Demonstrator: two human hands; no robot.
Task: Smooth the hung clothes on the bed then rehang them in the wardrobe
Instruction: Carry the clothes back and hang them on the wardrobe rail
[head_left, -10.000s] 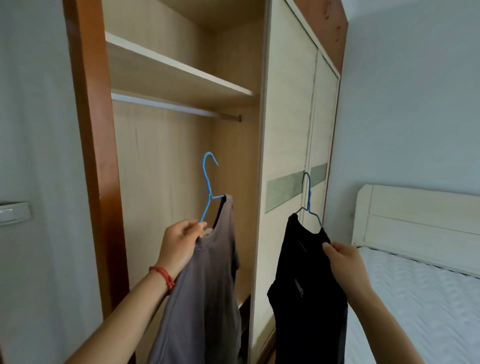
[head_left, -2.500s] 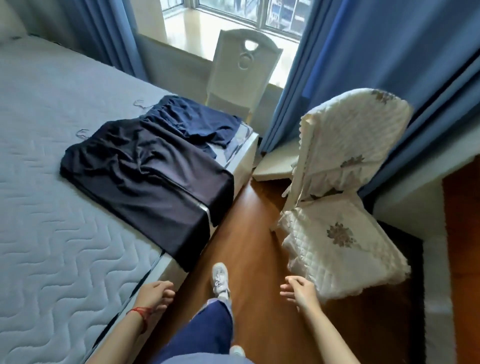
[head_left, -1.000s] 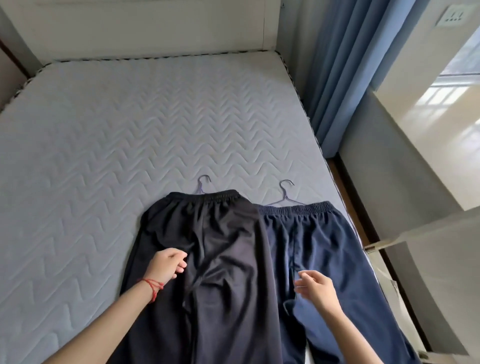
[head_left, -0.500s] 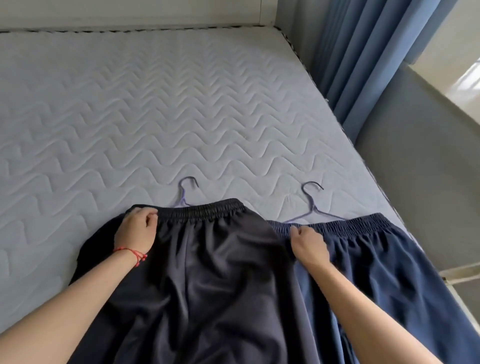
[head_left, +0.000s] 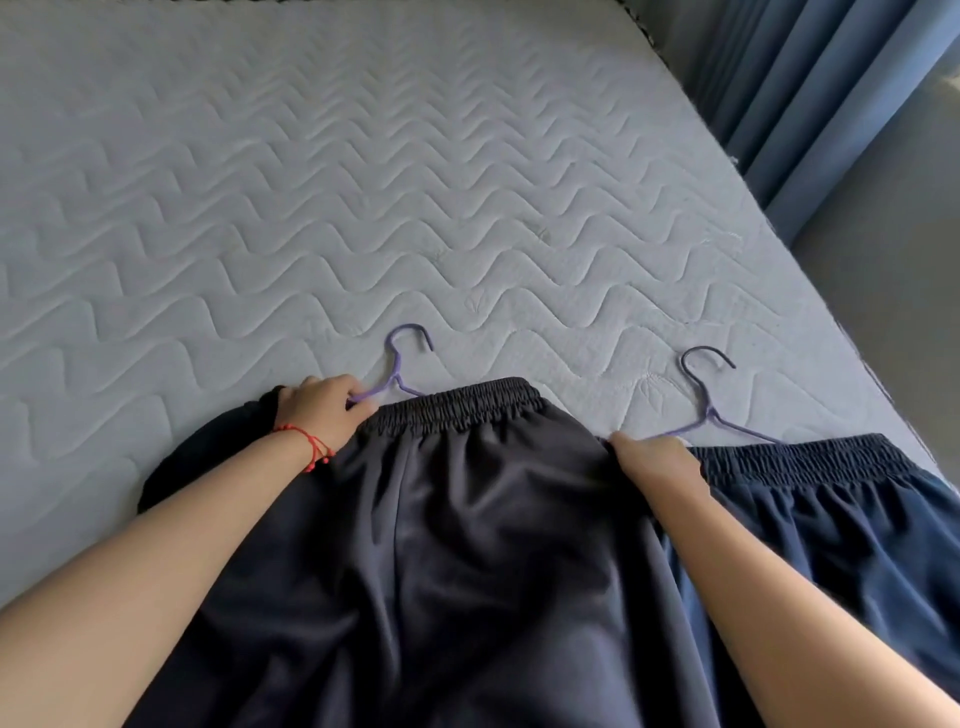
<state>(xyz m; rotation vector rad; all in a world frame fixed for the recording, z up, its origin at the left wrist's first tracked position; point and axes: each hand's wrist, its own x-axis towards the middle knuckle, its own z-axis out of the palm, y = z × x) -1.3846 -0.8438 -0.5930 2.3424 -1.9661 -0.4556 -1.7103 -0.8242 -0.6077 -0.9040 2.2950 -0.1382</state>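
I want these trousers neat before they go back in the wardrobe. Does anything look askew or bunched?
Yes. The black trousers bulge in a dark lump past the left hand, and creases run down their middle. They also overlap the navy trousers by the right hand. Nothing looks damaged.

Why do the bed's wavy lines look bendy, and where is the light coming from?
Head view: the wide-angle lens bows the mattress, so its far edge curves; soft daylight seems to come from the curtain side at right; the black trousers show a faint sheen on their folds, the navy trousers look darker; both forearms at the bottom look stretched; nothing is noticeably blurred.
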